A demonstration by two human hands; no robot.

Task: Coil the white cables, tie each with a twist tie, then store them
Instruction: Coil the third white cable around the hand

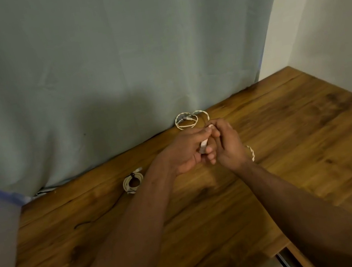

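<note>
One white cable (192, 119) is held part-looped above the worktop (287, 138); a coiled, tied cable (132, 183) lies left.

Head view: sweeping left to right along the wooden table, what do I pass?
Loose black twist tie → tied white cable coil → left hand → right hand, both closed on the white cable being worked → cable loop sticking out past the right wrist.

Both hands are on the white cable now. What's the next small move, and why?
Probably wind another loop: the left hand and right hand pinch the white cable, whose loose loops lie uncoiled; the tied coil looks done.
</note>
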